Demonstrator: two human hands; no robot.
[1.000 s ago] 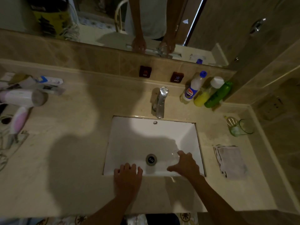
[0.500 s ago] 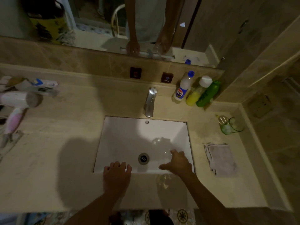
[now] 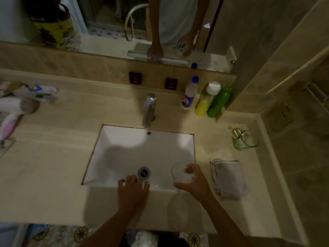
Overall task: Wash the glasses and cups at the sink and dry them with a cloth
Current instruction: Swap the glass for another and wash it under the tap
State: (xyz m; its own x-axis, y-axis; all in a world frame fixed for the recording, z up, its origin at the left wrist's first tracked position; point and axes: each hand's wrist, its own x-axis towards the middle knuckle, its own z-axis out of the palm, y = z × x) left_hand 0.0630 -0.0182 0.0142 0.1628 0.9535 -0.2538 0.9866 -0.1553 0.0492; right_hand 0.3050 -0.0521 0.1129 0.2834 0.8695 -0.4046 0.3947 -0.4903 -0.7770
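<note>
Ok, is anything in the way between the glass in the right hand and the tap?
Nothing visible. The right hand holds the clear glass over the basin's near right side, and only open white sink lies between it and the tap.

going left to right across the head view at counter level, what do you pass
hair dryer → left hand at the sink's near rim → sink drain → clear glass in the right hand → folded cloth → green glass cup
</note>
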